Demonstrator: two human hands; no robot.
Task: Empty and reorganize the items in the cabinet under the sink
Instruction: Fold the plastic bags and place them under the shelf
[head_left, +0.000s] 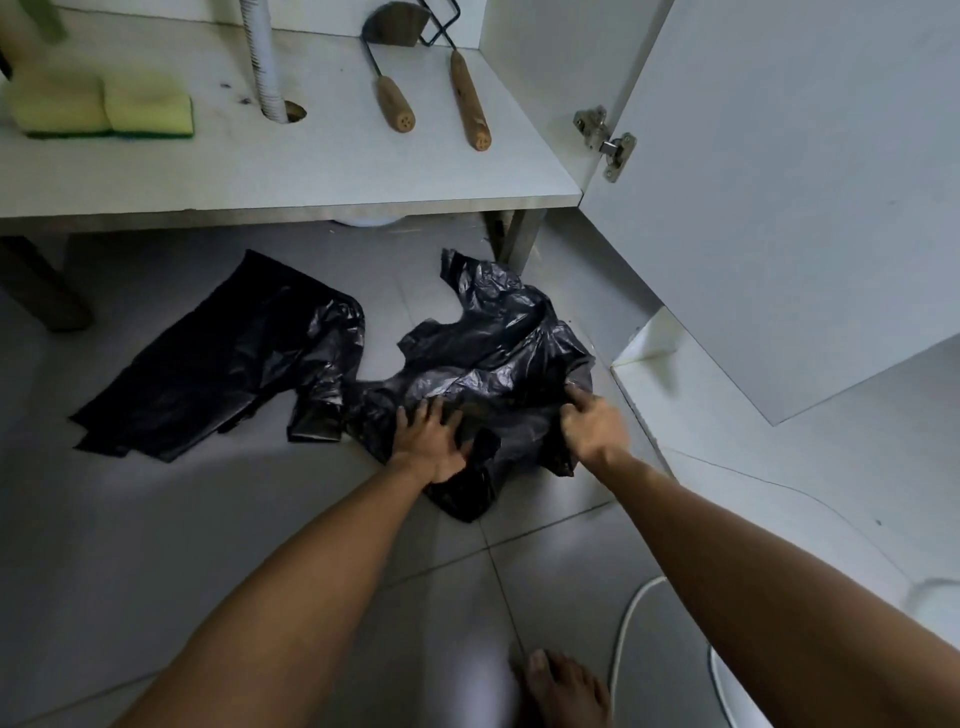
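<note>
**Black plastic bags spread on a tiled floor before an open cabinet**

Black crumpled bag (498, 358) lies on the grey floor (156, 519), just before the cabinet shelf (311, 171). Left hand (431, 441) presses flat on it, fingers (423, 410) spread. Right hand (592, 426) pinches its right edge, fingers clamped on plastic. A second, flatter bag (218, 358) lies beside it to the left. On the shelf: two sponges (104, 106), a white pipe (262, 57), two wooden-handled tools (431, 88). Open door (805, 182) stands right.
</note>
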